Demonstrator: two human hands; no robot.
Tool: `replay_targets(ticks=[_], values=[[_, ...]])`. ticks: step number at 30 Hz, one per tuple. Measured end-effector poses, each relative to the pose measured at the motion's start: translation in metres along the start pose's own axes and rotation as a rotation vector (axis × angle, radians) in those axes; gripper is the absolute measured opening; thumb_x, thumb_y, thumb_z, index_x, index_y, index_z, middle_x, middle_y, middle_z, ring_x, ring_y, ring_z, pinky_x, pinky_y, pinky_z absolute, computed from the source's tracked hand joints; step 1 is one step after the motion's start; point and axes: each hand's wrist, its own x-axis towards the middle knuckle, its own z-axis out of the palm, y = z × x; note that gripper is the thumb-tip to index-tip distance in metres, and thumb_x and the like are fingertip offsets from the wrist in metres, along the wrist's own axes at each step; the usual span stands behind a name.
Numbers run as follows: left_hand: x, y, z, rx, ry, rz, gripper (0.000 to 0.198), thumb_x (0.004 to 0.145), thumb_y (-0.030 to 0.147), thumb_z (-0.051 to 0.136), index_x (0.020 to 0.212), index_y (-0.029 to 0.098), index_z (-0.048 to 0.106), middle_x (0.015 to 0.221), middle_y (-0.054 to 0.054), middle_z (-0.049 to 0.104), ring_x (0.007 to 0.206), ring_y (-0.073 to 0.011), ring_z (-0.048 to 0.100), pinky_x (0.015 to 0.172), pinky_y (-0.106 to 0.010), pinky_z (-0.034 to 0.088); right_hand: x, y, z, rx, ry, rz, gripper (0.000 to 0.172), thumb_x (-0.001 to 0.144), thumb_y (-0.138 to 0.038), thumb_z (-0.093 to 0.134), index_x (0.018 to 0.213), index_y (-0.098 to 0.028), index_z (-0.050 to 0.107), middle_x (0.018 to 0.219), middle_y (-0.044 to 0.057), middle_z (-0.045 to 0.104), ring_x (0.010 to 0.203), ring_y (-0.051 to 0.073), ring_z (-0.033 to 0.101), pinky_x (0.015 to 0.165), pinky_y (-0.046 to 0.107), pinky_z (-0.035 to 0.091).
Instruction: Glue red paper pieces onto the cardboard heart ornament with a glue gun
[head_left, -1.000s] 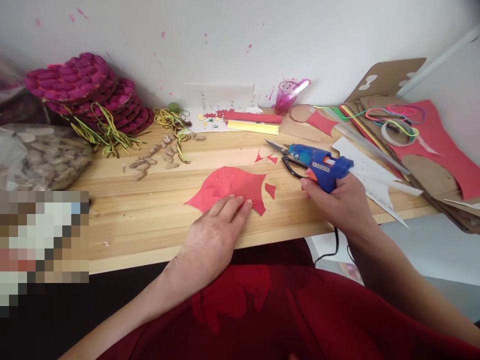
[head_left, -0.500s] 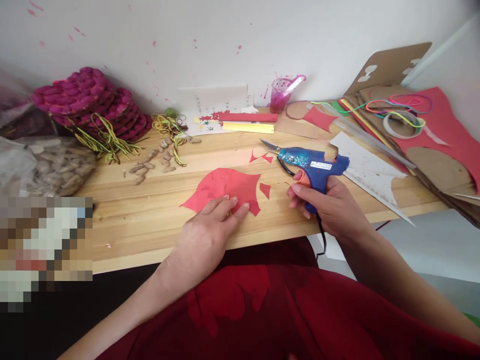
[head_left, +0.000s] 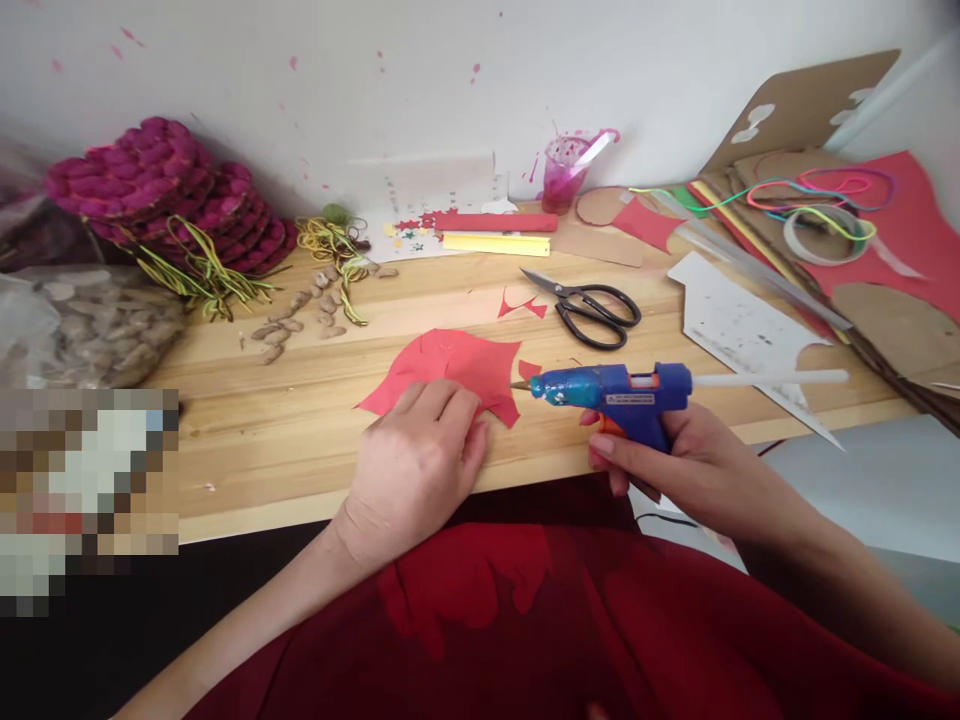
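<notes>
A red fish-shaped paper cutout [head_left: 450, 350] lies on the wooden table. Over its lower edge is my left hand [head_left: 424, 450], fingers curled in and closed on the paper; the fingertips are partly hidden. My right hand [head_left: 667, 455] grips a blue hot glue gun [head_left: 622, 395] by its handle, with fingers by the orange trigger. The gun is nearly level, its metal nozzle close to the tail end of the cutout. From its back sticks a long white glue stick [head_left: 772, 378]. Black-handled scissors [head_left: 600, 305] rest behind the gun, beside small red paper scraps [head_left: 517, 305].
Peanuts [head_left: 281, 325], coloured thread [head_left: 334, 240] and stacked magenta peanut-shell pieces [head_left: 150, 170] are at the left. Along the wall stand paper strips [head_left: 495, 244] and a pink-stained cup [head_left: 562, 175]. White card [head_left: 750, 310], cardboard [head_left: 892, 310] and cord [head_left: 765, 190] lie right.
The glue gun has come down and toward me, turned level, uncovering the scissors and showing its glue stick. My left fingers have curled in from lying flat on the paper.
</notes>
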Motion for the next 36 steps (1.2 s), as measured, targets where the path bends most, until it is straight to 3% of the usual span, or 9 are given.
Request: replay_targets(ticks=[5,21,26,31,36], values=[[0.000,0.001,0.003,0.038,-0.003,0.006,0.011,0.093,0.018,0.056,0.086,0.017,0.065,0.088,-0.005,0.067,0.081,-0.0224,0.065,0.065,-0.034,0.049,-0.004,0.001,0.005,0.009,-0.068,0.045,0.029,0.089,-0.049,0.070,0.097,-0.021,0.065,0.071,-0.002,0.064,0.059,0.013,0.062,0.054,0.025,0.051],[-0.004,-0.005,0.002,-0.021,-0.014,0.012,0.012,0.095,0.016,0.054,0.091,0.016,0.066,0.092,-0.005,0.069,0.083,-0.0209,0.064,0.067,-0.032,0.048,-0.003,-0.005,0.011,-0.132,-0.048,0.105,0.037,0.091,-0.058,0.062,0.088,-0.021,0.061,0.062,-0.002,0.062,0.056,0.016,0.060,0.053,0.028,0.048],[0.003,-0.010,-0.002,-0.033,-0.082,-0.005,0.017,0.095,0.012,0.054,0.102,0.020,0.067,0.092,-0.003,0.068,0.084,-0.0213,0.062,0.067,-0.033,0.048,-0.004,-0.006,0.008,-0.112,-0.037,0.089,0.039,0.091,-0.060,0.062,0.090,-0.021,0.062,0.060,-0.002,0.061,0.054,0.015,0.059,0.051,0.026,0.047],[0.023,-0.020,-0.003,-0.188,-0.193,0.002,0.017,0.096,0.013,0.053,0.097,0.020,0.069,0.096,-0.005,0.069,0.095,-0.0234,0.062,0.081,-0.035,0.051,-0.007,-0.004,0.003,-0.108,-0.028,0.108,0.041,0.090,-0.061,0.063,0.093,-0.021,0.063,0.061,-0.002,0.061,0.054,0.014,0.059,0.049,0.025,0.046],[0.035,-0.027,-0.001,-0.301,-0.250,0.024,0.017,0.094,0.013,0.055,0.098,0.021,0.069,0.095,-0.004,0.067,0.092,-0.0216,0.063,0.083,-0.035,0.050,-0.007,-0.003,0.003,-0.094,-0.039,0.152,0.041,0.089,-0.062,0.063,0.088,-0.021,0.060,0.060,-0.002,0.061,0.053,0.014,0.058,0.049,0.026,0.046]])
